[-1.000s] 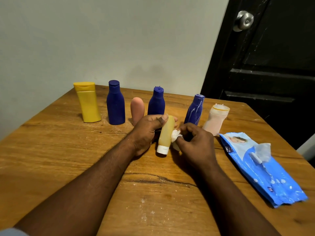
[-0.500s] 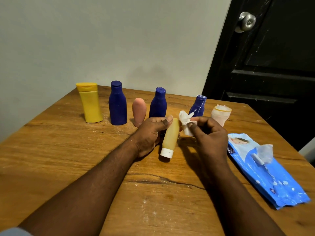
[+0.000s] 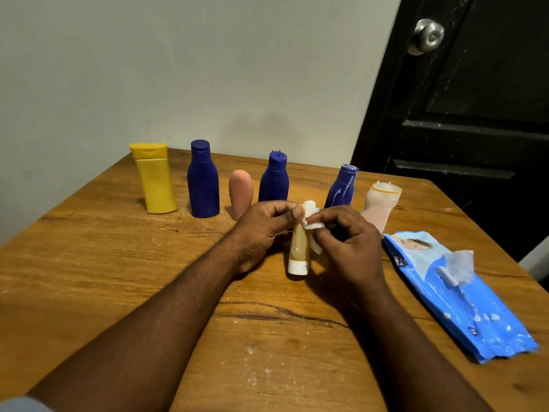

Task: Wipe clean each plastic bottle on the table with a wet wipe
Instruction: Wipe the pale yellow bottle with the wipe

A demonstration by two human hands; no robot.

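Observation:
A small tan tube bottle [image 3: 298, 251] with a white cap stands cap-down at the middle of the wooden table [image 3: 118, 263]. My left hand [image 3: 261, 230] grips its upper end. My right hand [image 3: 347, 242] pinches a white wet wipe [image 3: 310, 217] against the top of the tube. Behind them stand a yellow bottle [image 3: 154, 179], a tall dark blue bottle [image 3: 203, 181], a pink bottle [image 3: 240, 193], a second blue bottle [image 3: 274, 179], a third blue bottle [image 3: 341, 188] and a pale pink capless bottle [image 3: 378, 206].
A blue wet-wipe pack [image 3: 454, 289] lies at the right, its flap up and a wipe sticking out. A grey wall runs behind the table. A black door [image 3: 475, 114] with a metal knob stands at the back right.
My right hand moved the wipe from the tube's right side up to its top end. The left hand kept its hold on the tube, which stayed in place.

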